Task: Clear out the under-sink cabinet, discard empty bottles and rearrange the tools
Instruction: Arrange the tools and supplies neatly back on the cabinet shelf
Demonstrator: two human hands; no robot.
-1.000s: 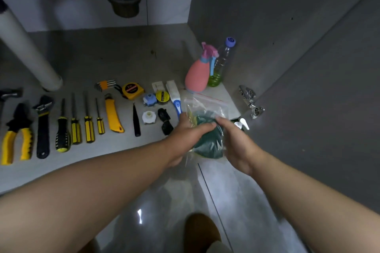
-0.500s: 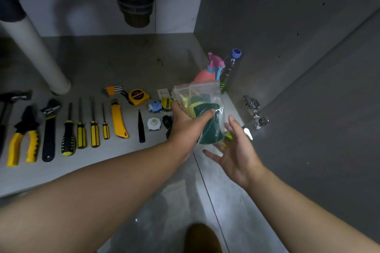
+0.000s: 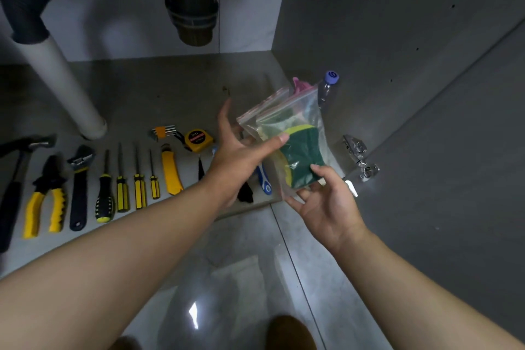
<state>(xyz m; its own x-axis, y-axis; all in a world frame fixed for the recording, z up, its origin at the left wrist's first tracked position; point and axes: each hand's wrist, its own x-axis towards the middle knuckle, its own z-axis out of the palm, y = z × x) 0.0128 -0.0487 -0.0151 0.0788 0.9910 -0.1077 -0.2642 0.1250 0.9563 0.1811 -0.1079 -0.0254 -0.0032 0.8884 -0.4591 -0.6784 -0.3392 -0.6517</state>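
Cab. floor [image 3: 159, 99] w/ row: hammer [image 3: 14, 187], pliers [image 3: 47, 196], wrench [image 3: 78, 187], 4 screwdrivers [image 3: 122, 190], util. knife [image 3: 171, 172], tape measure [image 3: 198, 139].

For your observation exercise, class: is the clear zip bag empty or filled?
Filled. Green-and-yellow sponges show through the clear zip bag, bunched in its lower half.
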